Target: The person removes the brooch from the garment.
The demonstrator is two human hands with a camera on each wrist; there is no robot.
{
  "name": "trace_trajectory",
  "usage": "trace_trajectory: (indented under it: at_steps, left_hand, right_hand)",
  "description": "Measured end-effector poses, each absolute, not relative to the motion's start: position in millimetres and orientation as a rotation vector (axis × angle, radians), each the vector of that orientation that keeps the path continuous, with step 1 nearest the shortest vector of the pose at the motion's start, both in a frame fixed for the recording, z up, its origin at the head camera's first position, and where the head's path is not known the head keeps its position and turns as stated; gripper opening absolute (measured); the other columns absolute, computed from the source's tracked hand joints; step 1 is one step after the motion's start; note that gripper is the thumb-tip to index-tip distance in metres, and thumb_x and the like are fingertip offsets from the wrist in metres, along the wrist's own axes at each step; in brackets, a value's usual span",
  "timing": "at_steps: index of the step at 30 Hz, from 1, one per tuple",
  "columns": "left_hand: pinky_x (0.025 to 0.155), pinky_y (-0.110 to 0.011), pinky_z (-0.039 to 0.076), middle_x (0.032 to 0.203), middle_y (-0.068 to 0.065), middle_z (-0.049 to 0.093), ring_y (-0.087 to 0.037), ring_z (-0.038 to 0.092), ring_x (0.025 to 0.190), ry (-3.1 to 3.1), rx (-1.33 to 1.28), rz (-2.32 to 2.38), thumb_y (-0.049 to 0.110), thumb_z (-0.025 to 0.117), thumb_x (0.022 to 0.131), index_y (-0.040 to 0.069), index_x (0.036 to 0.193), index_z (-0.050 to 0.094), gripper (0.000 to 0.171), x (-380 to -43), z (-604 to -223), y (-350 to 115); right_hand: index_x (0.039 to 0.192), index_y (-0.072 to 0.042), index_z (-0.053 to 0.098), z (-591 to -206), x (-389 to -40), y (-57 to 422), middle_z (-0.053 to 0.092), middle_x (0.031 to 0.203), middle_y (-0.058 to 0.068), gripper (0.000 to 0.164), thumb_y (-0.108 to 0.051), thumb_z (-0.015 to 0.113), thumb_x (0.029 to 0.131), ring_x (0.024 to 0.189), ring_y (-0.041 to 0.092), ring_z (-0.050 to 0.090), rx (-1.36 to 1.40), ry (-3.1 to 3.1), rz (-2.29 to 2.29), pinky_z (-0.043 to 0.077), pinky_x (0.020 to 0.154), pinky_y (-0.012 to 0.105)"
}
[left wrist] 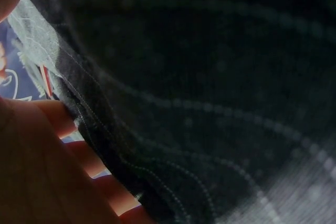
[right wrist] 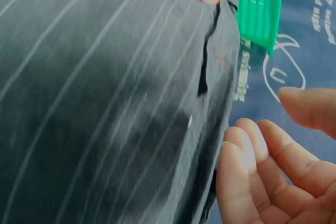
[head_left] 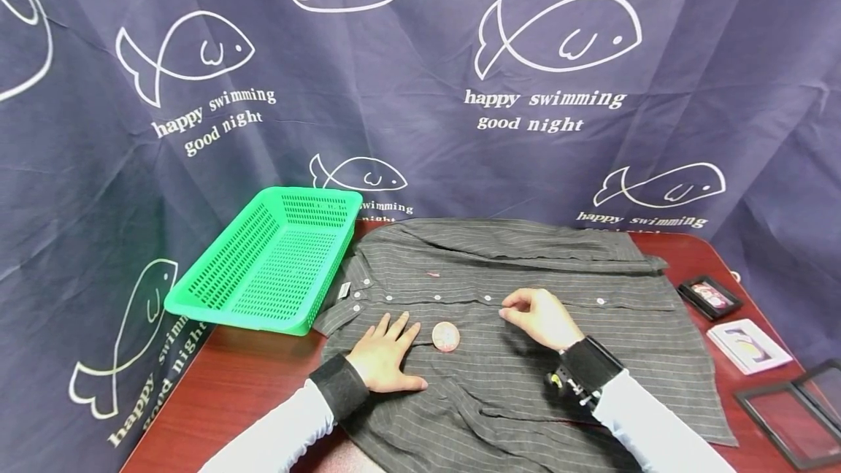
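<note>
Shirt point(head_left: 486, 385) on the table point(head_left: 250, 363), placket point(head_left: 463, 299) roughly parallel to the far edge; right hand point(head_left: 540, 316) nearer, at the placket, loosely bent, empty; left hand point(head_left: 386, 356) spread flat on cloth, grasping nothing.

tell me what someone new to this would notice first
Probably the bright green basket at the left end of the reddish table, in front of a blue curtain with white fish drawings. Next, the dark striped shirt spread over the table, with the left hand resting on it and the right hand near its buttons. Between the hands, a pale round disc stands out against the fabric.
</note>
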State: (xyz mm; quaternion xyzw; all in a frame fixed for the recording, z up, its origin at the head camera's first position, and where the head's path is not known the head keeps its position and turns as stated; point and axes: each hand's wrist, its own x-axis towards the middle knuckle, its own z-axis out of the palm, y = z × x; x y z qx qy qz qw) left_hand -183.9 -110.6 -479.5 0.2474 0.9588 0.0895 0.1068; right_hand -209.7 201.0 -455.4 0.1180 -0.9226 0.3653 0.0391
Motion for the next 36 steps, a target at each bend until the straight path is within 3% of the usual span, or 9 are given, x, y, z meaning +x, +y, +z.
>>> trace_trajectory:
  at_steps: [14,28,32,36]
  left_hand:
    - [0.111,-0.061,0.033,0.158,-0.016,0.032,-0.047,0.028,0.144,2.810,0.721,0.267,0.065,0.069,0.074,0.012,0.150,0.039,0.097,-184.1,-476.9,-112.0]
    - [0.111,-0.060,0.033,0.158,-0.015,0.033,-0.047,0.028,0.144,2.816,0.720,0.261,0.067,0.069,0.074,0.013,0.150,0.040,0.098,-184.7,-480.1,-110.5]
    - [0.111,-0.060,0.033,0.158,-0.015,0.033,-0.047,0.029,0.144,2.822,0.721,0.262,0.066,0.069,0.073,0.012,0.149,0.040,0.098,-184.7,-480.5,-110.2]
    - [0.111,-0.060,0.033,0.158,-0.015,0.033,-0.047,0.029,0.144,2.821,0.721,0.260,0.067,0.069,0.074,0.012,0.149,0.040,0.097,-185.1,-481.4,-110.3]
  right_hand:
    - [0.095,-0.001,0.074,-466.2,-222.3,148.0,0.073,0.079,0.003,0.023,-0.019,0.074,0.080,0.071,0.006,0.060,0.486,-2.918,1.226,0.048,0.066,0.025]
    - [0.074,-0.003,0.072,-470.1,-222.8,116.1,0.062,0.062,-0.003,0.009,-0.012,0.074,0.072,0.055,0.005,0.045,0.563,-2.963,1.155,0.036,0.051,0.020]
    - [0.069,-0.006,0.071,-472.5,-224.0,112.6,0.054,0.058,-0.008,0.005,-0.010,0.074,0.069,0.054,0.005,0.042,0.570,-2.998,1.099,0.034,0.051,0.020]
    - [0.068,-0.009,0.070,-474.5,-224.8,108.8,0.056,0.058,-0.008,0.007,-0.010,0.077,0.065,0.055,0.007,0.044,0.531,-3.037,1.043,0.036,0.053,0.022]
